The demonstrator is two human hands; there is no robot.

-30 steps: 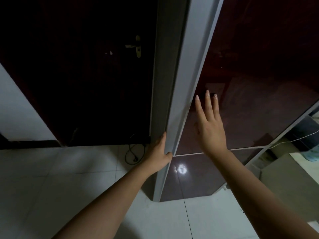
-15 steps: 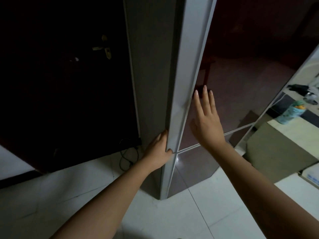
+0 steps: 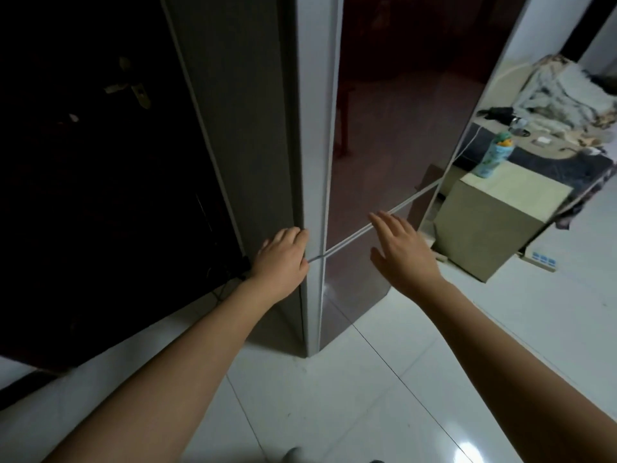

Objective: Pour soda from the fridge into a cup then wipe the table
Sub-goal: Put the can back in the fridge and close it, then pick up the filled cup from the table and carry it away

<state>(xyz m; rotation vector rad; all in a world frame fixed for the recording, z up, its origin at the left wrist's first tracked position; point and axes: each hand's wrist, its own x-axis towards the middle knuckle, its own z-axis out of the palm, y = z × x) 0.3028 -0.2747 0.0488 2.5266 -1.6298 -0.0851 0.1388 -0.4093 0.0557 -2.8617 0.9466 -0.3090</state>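
A tall fridge with glossy dark-red doors and a grey side stands in front of me, both doors closed. My left hand curls around the fridge's front-left corner edge at the seam between the upper and lower door. My right hand hovers with fingers spread just in front of the door face near that seam, holding nothing. No soda or cup is in view.
A dark wooden door with a brass handle is left of the fridge. A beige low cabinet with a patterned bottle stands to the right, a cluttered table behind it. A power strip lies on the white tiled floor.
My view has swung right and down, bringing the cabinet and table into sight. My right hand has dropped lower on the door face; my left hand keeps its hold on the edge.
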